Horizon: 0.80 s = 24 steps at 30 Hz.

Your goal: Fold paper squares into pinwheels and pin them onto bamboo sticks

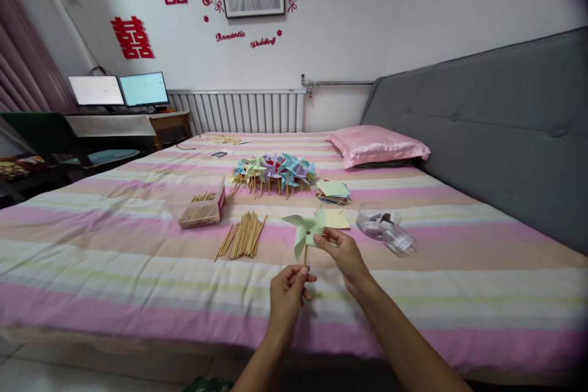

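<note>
A pale green paper pinwheel (301, 234) on a thin wooden stick stands upright before me, above the near part of the bed. My left hand (288, 294) pinches the stick below the blades. At the blades, my right hand (342, 254) grips the right edge between thumb and fingers. A dark dot marks the pinwheel's centre. Just behind it lies a pale yellow paper sheet (336, 219). To the left is a pile of loose wooden sticks (248, 236). Farther back sits a cluster of finished-looking pinwheels (275, 171) in blue, purple and yellow.
A clear box (199, 214) with sticks stands left on the striped bed (138, 282). A stack of coloured paper (333, 191) lies behind the yellow sheet. Clear plastic containers (386, 229) with small parts are at right. A pink pillow (376, 146) rests near the grey headboard (482, 110).
</note>
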{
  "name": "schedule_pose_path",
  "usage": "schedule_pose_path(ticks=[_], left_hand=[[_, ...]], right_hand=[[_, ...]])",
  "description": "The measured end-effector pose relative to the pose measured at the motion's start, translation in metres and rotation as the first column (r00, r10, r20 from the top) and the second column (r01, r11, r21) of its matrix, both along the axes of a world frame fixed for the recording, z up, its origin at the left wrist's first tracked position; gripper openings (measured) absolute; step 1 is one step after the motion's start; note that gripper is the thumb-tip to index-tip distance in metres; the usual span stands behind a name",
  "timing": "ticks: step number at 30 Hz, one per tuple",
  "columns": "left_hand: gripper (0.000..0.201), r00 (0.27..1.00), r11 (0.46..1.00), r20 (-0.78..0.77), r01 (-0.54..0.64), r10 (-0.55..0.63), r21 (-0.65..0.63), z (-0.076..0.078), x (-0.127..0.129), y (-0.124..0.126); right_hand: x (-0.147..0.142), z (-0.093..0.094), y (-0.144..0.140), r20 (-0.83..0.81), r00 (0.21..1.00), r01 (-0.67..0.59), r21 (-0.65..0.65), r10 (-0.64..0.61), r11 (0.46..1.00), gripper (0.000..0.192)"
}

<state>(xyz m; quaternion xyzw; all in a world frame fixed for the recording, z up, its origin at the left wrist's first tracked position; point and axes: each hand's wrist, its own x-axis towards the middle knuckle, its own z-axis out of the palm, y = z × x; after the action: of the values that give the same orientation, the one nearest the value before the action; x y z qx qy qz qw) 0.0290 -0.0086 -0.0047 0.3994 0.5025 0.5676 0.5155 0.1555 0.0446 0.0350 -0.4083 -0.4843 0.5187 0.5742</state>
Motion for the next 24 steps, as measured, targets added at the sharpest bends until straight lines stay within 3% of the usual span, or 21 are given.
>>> schedule_pose_path(ticks=[6,13,24], left_hand=[[0.034,0.998,0.998,0.001,0.059,-0.059,-0.001,0.0,0.001,-0.002],[0.033,0.995,0.995,-0.01,0.1,-0.1,0.003,-0.002,0.001,-0.004],[0.033,0.99,0.99,-0.027,0.139,-0.139,0.006,0.0,0.002,-0.003]], right_hand=[[-0.002,0.0,0.001,-0.018,0.998,0.058,0.002,-0.058,0.998,0.033],[0.005,0.002,0.001,0.074,0.993,0.098,-0.032,-0.095,0.995,0.038],[0.006,0.01,-0.002,-0.08,0.996,0.024,-0.116,-0.034,0.993,0.03]])
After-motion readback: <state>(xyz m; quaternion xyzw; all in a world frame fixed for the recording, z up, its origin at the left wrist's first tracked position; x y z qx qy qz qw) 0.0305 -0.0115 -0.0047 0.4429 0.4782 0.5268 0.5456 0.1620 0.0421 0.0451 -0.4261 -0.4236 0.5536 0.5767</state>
